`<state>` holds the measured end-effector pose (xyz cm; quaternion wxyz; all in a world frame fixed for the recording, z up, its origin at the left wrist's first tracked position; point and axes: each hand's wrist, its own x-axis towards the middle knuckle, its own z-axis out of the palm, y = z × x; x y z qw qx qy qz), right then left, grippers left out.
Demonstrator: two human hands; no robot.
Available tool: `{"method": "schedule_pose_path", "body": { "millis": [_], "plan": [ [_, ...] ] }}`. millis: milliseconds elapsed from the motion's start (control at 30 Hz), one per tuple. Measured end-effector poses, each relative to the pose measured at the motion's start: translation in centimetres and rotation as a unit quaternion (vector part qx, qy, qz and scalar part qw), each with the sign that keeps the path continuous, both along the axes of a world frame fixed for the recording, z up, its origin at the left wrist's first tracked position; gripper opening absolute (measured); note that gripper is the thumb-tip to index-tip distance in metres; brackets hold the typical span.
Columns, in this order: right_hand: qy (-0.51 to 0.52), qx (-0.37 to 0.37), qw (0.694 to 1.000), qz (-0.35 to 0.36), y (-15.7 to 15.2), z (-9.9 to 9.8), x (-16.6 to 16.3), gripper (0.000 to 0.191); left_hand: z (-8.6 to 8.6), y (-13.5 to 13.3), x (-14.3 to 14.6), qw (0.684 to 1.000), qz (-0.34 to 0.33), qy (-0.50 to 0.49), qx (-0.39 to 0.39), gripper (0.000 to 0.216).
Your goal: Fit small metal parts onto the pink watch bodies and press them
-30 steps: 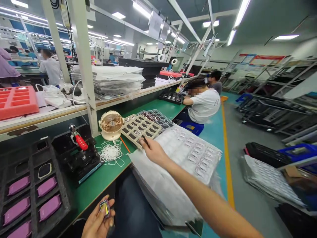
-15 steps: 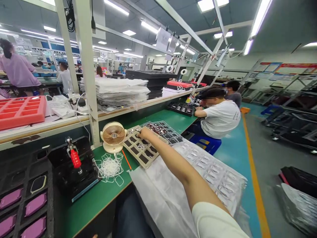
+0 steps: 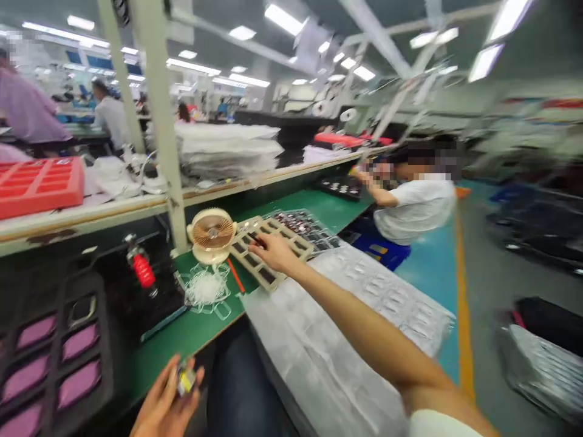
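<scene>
The small yellow-faced part [image 3: 186, 382] sits in the grasp of the left hand [image 3: 169, 400], by the near edge of the green bench [image 3: 182, 334], and could drop if that hold loosens while the right hand [image 3: 276, 252], pinching what, through blur, seems a dark tool [image 3: 259, 241], works over the beige tray [image 3: 272, 284] farther right.

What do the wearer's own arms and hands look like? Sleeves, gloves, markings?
Left hand and right hand: no gloves. Right arm has a short whitish sleeve; no left sleeve in view. No cables or markings visible; blur hides finer detail.
</scene>
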<state>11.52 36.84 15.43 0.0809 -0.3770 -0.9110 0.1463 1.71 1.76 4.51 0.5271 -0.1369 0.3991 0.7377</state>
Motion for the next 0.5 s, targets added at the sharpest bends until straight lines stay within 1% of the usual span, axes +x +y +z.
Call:
{"method": "schedule_pose_path", "body": {
  "millis": [33, 67, 100, 133, 200, 233, 300, 367, 500],
  "plan": [
    [0.020, -0.018, 0.999, 0.041, -2.9, -1.0, 0.5, 0.024, 0.4, -0.1, 0.0, 1.000, 0.023, 0.010, 0.008, 0.051],
    [0.048, -0.045, 0.993, 0.097, -5.8, -2.1, 1.0, 0.020, 0.9, 0.1, -0.1, 0.998, 0.043, 0.028, 0.026, 0.054],
    [0.135, -0.081, 0.973, 0.167, -8.5, -3.1, 1.4, 0.016, 1.3, 0.4, -0.3, 0.997, 0.059, 0.034, 0.039, 0.052],
    [0.193, -0.117, 0.949, 0.219, -11.0, -3.9, 1.8, 0.019, 1.7, 0.7, -0.5, 0.995, 0.073, 0.036, 0.049, 0.048],
    [0.259, -0.150, 0.909, 0.290, -15.1, -5.1, 1.9, 0.016, 2.2, 1.3, -0.7, 0.992, 0.097, 0.043, 0.061, 0.038],
    [0.272, -0.147, 0.896, 0.319, -16.6, -5.4, 1.7, 0.014, 2.4, 1.3, -0.7, 0.991, 0.109, 0.051, 0.063, 0.034],
    [0.285, -0.109, 0.877, 0.371, -18.6, -5.7, 0.7, 0.010, 2.3, 1.0, -0.5, 0.986, 0.131, 0.076, 0.066, 0.030],
    [0.291, -0.058, 0.864, 0.408, -19.6, -5.8, -0.5, 0.009, 2.1, 0.3, -0.2, 0.980, 0.152, 0.106, 0.068, 0.030],
    [0.287, 0.021, 0.853, 0.437, -20.3, -6.3, -2.1, 0.008, 1.7, -1.2, 0.1, 0.969, 0.186, 0.154, 0.057, 0.032]
  ]
}}
